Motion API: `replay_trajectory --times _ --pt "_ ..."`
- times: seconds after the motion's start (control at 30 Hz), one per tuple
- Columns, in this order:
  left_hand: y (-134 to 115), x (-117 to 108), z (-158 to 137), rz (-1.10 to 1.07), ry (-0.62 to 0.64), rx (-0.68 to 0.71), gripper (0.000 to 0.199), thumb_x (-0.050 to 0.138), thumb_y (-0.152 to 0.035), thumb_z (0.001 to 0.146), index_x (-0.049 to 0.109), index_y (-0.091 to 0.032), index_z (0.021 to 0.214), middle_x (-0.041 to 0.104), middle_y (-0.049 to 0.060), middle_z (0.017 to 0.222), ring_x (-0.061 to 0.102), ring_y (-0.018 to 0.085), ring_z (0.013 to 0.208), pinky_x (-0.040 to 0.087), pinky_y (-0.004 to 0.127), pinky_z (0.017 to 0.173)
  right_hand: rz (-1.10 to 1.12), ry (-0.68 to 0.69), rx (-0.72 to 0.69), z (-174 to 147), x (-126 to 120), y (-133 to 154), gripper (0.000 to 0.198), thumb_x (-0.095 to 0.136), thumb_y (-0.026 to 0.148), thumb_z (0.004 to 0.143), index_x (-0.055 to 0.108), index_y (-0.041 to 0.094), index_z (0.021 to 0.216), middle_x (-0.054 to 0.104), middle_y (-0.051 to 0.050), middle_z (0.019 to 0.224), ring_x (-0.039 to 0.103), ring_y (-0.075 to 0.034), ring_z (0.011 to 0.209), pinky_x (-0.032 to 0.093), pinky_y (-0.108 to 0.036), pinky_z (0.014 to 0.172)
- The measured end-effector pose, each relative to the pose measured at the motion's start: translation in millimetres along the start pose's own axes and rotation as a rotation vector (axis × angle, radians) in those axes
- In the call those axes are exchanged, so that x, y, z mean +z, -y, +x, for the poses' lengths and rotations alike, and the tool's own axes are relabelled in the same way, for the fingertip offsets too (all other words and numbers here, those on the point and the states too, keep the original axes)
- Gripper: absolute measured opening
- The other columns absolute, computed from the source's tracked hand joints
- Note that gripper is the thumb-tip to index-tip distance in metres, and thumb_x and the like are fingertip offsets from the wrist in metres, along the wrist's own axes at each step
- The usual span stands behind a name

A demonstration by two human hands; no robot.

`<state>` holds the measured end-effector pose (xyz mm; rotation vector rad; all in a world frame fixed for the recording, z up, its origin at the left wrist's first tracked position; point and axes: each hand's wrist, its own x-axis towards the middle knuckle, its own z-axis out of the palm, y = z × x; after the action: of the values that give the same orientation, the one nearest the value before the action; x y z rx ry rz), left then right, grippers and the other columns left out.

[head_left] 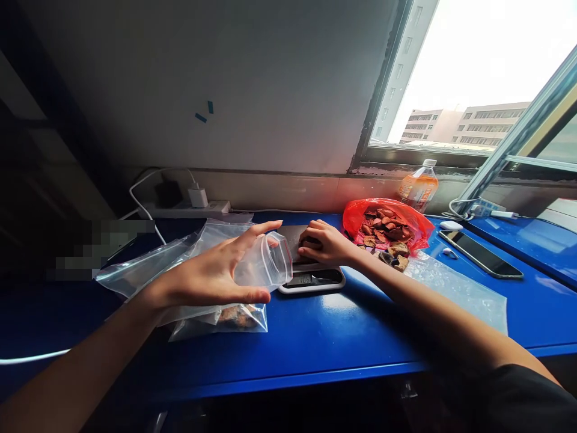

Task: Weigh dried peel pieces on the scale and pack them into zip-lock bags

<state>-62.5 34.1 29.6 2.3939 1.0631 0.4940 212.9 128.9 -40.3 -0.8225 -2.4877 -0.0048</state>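
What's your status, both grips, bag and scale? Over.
Left grip holding clear bag, mouth open. Right grip over scale, partly blocking its plate. Display digits unclear.

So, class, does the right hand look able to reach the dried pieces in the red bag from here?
Probably yes: the red bag lies open beside the right forearm, the right hand is nearby at the scale, and nothing seems to cover the dried pieces.
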Motion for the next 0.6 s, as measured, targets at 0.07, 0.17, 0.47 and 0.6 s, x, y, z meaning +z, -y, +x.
replay_trajectory --times 0.07,0.17,0.47,0.6 --pt "3 0 2 -0.07 0.014 0.009 0.099 0.076 -0.05 0.075 0.019 -0.034 0.155 0.054 0.011 0.14 0.058 0.034 0.123 0.055 0.045 0.093 0.028 -0.072 0.025 0 2 -1 0.031 0.063 0.047 0.087 0.065 0.016 0.086 0.06 -0.006 0.083 0.051 -0.017 0.077 0.043 -0.031 0.076" --pt "7 2 4 -0.178 -0.001 0.012 0.096 0.075 -0.049 0.076 0.021 -0.032 0.154 0.053 0.012 0.141 0.057 0.034 0.123 0.054 0.045 0.094 0.06 -0.119 0.083 2 2 -1 0.03 0.062 0.046 0.087 0.063 0.017 0.078 0.059 -0.004 0.074 0.05 -0.015 0.071 0.04 -0.028 0.07" --pt "6 9 9 -0.402 -0.167 -0.056 0.098 0.076 -0.051 0.076 0.018 -0.026 0.152 0.051 0.017 0.14 0.053 0.036 0.128 0.049 0.052 0.101 0.165 -0.329 0.362 27 8 6 0.046 0.064 0.057 0.079 0.049 0.019 0.058 0.049 0.002 0.054 0.036 -0.009 0.053 0.027 -0.026 0.054" --pt "3 17 10 -0.53 -0.336 -0.048 0.119 0.078 -0.055 0.072 -0.006 -0.029 0.153 0.048 0.019 0.143 0.054 0.037 0.128 0.048 0.058 0.101 0.593 -0.508 0.47 52 -8 21 0.053 0.058 0.068 0.079 0.046 0.02 0.058 0.046 0.003 0.049 0.038 -0.009 0.047 0.029 -0.025 0.047"
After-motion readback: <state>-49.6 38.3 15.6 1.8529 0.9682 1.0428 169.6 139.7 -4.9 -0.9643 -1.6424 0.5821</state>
